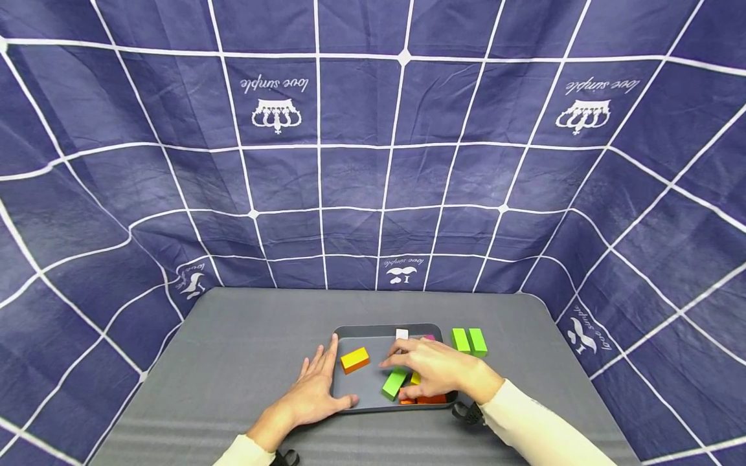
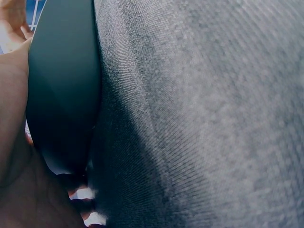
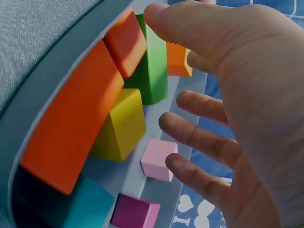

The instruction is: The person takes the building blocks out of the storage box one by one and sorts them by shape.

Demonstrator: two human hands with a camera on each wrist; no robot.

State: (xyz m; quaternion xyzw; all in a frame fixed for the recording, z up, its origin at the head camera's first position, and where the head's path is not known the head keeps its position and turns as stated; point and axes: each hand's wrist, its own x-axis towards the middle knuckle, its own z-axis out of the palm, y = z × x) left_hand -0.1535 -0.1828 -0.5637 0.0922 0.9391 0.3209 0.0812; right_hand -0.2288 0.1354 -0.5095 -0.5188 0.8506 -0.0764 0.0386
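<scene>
A shallow grey tray (image 1: 370,382) with toy blocks lies on the table. My left hand (image 1: 315,388) rests at its left side, fingers extended along the rim and thumb at the near corner; the left wrist view shows the palm (image 2: 19,156) beside the tray wall (image 2: 64,85). Over the tray's right half hovers my right hand (image 1: 434,366), its fingers spread and slightly bent, nothing between them. Beneath it lie a green block (image 3: 154,66), a small orange block (image 3: 126,42), a long orange block (image 3: 71,118) and a yellow block (image 3: 121,126). Left of these is a yellow-orange block (image 1: 354,361).
A pale pink cube (image 3: 159,159), a purple block (image 3: 135,211) and a teal block (image 3: 88,204) are also in the tray. Two green blocks (image 1: 460,340) stand outside, beyond its right edge. A blue grid-patterned cloth (image 1: 350,181) hangs behind the grey table (image 1: 262,323).
</scene>
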